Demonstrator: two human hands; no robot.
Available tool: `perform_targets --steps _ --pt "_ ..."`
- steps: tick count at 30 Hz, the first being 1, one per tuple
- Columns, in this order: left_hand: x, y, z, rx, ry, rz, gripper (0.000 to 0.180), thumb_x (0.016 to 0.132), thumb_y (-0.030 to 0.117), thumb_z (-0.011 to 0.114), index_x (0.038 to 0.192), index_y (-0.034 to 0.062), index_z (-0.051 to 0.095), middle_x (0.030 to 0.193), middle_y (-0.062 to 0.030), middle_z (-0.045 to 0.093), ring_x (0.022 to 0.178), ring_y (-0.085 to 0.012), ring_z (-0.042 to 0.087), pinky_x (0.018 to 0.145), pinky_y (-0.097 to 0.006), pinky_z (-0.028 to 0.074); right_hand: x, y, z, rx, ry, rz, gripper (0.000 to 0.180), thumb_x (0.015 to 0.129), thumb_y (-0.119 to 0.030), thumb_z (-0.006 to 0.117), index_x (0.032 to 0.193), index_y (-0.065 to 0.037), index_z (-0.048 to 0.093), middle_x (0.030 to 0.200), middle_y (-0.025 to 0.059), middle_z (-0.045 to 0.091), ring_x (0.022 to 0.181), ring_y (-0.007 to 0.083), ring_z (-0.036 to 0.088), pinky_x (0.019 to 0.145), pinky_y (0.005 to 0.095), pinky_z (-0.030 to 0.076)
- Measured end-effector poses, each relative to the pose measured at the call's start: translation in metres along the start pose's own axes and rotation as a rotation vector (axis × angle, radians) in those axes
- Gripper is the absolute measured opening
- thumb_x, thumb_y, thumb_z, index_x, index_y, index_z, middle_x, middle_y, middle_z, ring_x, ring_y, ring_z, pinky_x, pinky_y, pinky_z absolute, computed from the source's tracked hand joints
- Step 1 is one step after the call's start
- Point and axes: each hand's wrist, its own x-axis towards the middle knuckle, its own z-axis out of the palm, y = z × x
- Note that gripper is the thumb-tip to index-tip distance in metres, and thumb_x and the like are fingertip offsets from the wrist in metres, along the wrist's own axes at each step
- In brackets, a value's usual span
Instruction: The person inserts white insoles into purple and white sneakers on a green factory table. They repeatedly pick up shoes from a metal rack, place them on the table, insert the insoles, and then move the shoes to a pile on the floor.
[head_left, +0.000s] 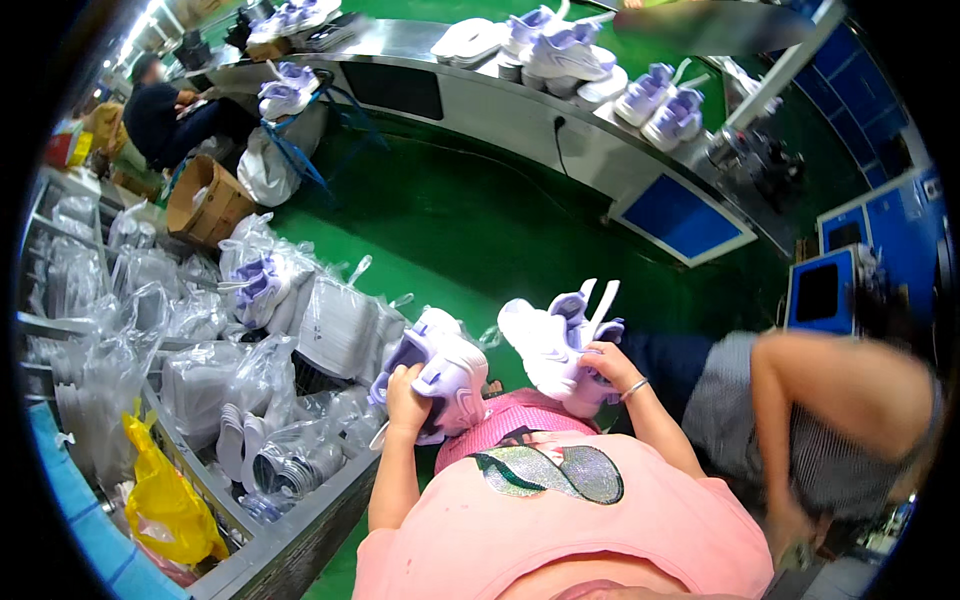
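Note:
Both of my hands are closed on white and lilac sneakers held over my lap. My left hand (408,397) grips a sneaker (455,380) by its opening, with the toe tilted up. Part of it lies behind my fingers, and I cannot tell whether a second shoe is bunched with it. On the other side, my right hand (610,368) has its fingers hooked into a sneaker (538,345) whose pale tongue sticks up. A gap separates the two hands. Another sneaker (258,290) rests to the left among the plastic bags.
A metal rack (270,560) at left holds bagged soles (340,325) and a yellow bag (170,495). Across the green floor (450,220) runs a conveyor bench (500,110) carrying sneakers. A co-worker (840,420) sits close at right; another person (165,120) sits far left near a cardboard box (210,200).

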Motion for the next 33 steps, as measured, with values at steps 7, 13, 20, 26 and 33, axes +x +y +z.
perform_targets --steps 7,13,20,26,33 --pt "0.072 -0.010 -0.009 0.028 0.035 -0.121 0.015 0.063 0.010 0.053 0.077 0.0066 0.057 0.073 -0.0160 0.050 0.071 -0.0353 0.047 0.062 -0.042 0.038 0.076 -0.089 -0.030 0.090 0.000 -0.025 0.019 0.066 -0.014 0.056 0.080 -0.002 0.059 0.066 0.0002 0.053 0.059 0.0077 0.046 0.053 0.0207 0.036" --pt "0.151 -0.002 -0.002 0.061 0.134 -0.296 0.015 0.065 0.013 0.054 0.078 0.0091 0.059 0.072 -0.0166 0.051 0.069 -0.0356 0.049 0.062 -0.043 0.039 0.187 -0.178 -0.050 0.089 -0.239 -0.092 0.017 0.067 -0.015 0.057 0.079 -0.002 0.059 0.067 -0.0003 0.053 0.059 0.0076 0.045 0.055 0.0201 0.036" --pt "0.237 0.018 -0.018 0.103 0.198 -0.404 0.017 0.065 0.013 0.053 0.080 0.0070 0.059 0.073 -0.0184 0.051 0.069 -0.0358 0.050 0.061 -0.042 0.040 0.275 -0.326 -0.056 0.037 -0.551 -0.239 0.020 0.067 -0.016 0.058 0.078 0.000 0.058 0.069 -0.0005 0.052 0.064 0.0072 0.047 0.059 0.0205 0.037" --pt "0.297 0.014 -0.047 0.091 0.381 -0.329 0.022 0.062 0.015 0.056 0.081 0.0059 0.061 0.071 -0.0159 0.051 0.069 -0.0340 0.048 0.061 -0.042 0.036 0.323 -0.423 -0.036 0.236 -0.620 -0.377 0.020 0.071 -0.018 0.058 0.081 -0.001 0.057 0.070 -0.0007 0.052 0.064 0.0056 0.045 0.059 0.0191 0.036" --pt "0.404 -0.006 -0.117 0.216 0.365 -0.261 0.021 0.063 0.013 0.056 0.082 0.0058 0.062 0.072 -0.0097 0.048 0.071 -0.0262 0.045 0.063 -0.035 0.036 0.408 -0.522 0.011 0.181 -0.369 -0.658 0.022 0.072 -0.019 0.059 0.081 0.000 0.054 0.065 -0.0008 0.051 0.059 0.0053 0.046 0.053 0.0195 0.038"
